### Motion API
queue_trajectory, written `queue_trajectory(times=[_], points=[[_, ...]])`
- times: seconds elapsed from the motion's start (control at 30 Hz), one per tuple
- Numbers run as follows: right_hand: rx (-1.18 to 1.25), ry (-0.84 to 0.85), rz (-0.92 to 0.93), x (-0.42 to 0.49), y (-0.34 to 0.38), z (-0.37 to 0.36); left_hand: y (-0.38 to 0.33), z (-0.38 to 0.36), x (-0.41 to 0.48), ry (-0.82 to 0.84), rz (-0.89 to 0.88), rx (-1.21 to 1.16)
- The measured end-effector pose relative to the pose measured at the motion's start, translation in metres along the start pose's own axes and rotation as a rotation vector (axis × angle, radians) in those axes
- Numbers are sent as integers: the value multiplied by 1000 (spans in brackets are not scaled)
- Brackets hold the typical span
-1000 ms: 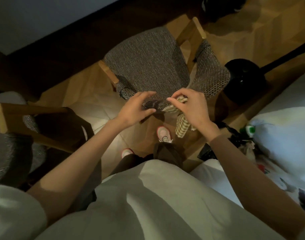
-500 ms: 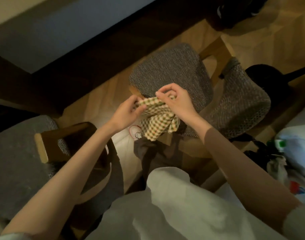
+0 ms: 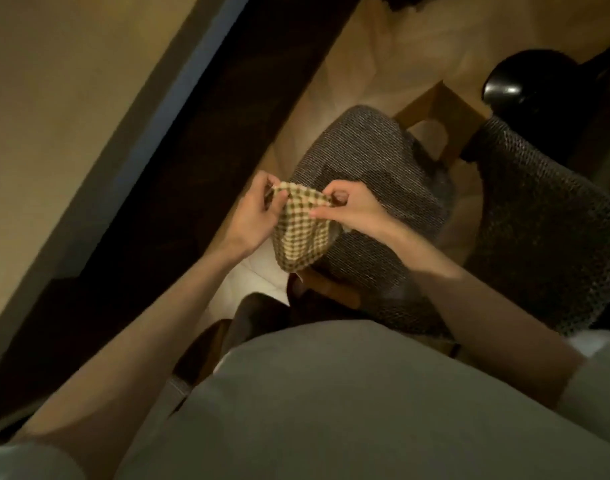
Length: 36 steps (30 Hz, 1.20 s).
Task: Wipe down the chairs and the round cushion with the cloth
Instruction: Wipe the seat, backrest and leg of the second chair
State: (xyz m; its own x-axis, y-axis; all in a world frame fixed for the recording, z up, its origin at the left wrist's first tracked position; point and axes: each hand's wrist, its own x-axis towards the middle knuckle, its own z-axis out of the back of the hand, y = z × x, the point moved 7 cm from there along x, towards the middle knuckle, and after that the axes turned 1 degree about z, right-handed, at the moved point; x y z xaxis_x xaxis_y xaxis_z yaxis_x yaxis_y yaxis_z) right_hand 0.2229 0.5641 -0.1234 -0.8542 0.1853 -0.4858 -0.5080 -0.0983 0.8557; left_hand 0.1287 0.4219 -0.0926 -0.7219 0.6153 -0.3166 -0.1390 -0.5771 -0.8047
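A green-and-cream checked cloth (image 3: 300, 233) hangs in the air between both hands, just in front of a chair. My left hand (image 3: 256, 213) pinches its upper left edge and my right hand (image 3: 353, 207) pinches its upper right edge, so the cloth is stretched a little between them. Behind and below the cloth is the grey woven seat (image 3: 372, 174) of a wooden-framed chair, with its woven backrest (image 3: 538, 230) on the right. No round cushion shows in this blurred view.
A dark skirting and a pale wall (image 3: 71, 116) run diagonally along the left. A black round base (image 3: 525, 84) stands on the wooden floor (image 3: 393, 53) beyond the chair. My legs and pale top fill the bottom.
The view has swung left and tilted, so the second chair on the left has gone out of sight. Both hands have lifted the cloth and spread it between them.
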Motion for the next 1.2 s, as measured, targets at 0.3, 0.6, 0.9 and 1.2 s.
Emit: queue_trajectory(times=[0.3,0.6,0.9,1.2], points=[[229,-392,-119,43,-4,4,0,23,117,251,-172,45],[359,-870,-291,25,10,-20,-28,8,175,663,-427,115],[402,-920,-449,25,-37,-26,-5,-45,196,717,-441,93],[131,-1116,-600,77,-174,49,50,-171,261,545,-499,138]])
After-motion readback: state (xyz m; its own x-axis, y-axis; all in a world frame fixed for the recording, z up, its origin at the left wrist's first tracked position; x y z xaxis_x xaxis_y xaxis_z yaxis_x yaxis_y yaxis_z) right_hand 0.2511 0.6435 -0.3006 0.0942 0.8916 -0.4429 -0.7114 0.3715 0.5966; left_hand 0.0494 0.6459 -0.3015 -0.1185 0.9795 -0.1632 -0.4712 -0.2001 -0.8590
